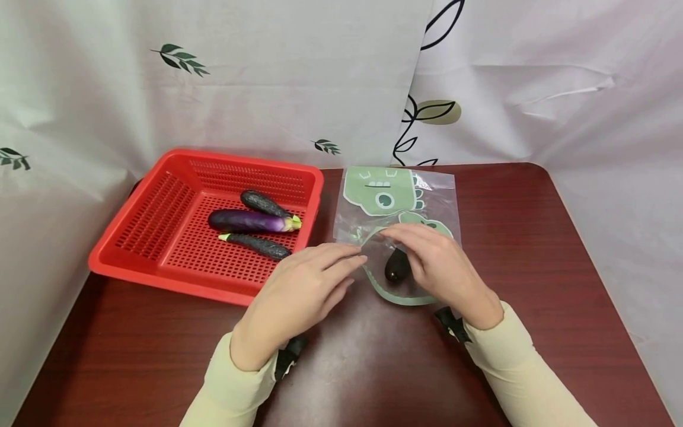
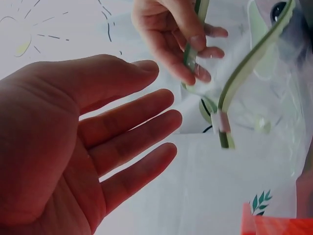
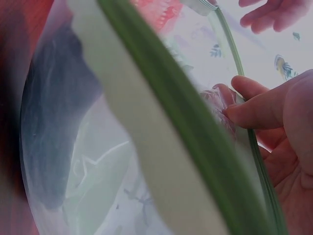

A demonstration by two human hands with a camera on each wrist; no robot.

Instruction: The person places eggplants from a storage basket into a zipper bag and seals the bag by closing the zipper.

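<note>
A clear zip bag point(image 1: 434, 196) with green cartoon prints lies on the table, its near mouth spread open and edged by a green zip strip point(image 1: 405, 300). Inside shows a dark, glossy, eggplant-like vegetable point(image 1: 397, 268), partly hidden by my right hand point(image 1: 443, 267). In the right wrist view, that hand pinches the far side of the bag's rim between thumb point(image 3: 259, 110) and fingers. My left hand point(image 1: 301, 293) hovers left of the mouth, fingers extended. The left wrist view shows its fingers point(image 2: 142, 137) holding nothing, apart from the strip and its pale slider point(image 2: 220, 121).
To the left stands a red perforated basket point(image 1: 171, 284) holding a purple eggplant point(image 1: 251, 222) and two blackish, elongated vegetables, one behind point(image 1: 261, 203) and one in front point(image 1: 258, 245). A patterned white curtain point(image 1: 277, 89) hangs behind the dark red table point(image 1: 539, 284).
</note>
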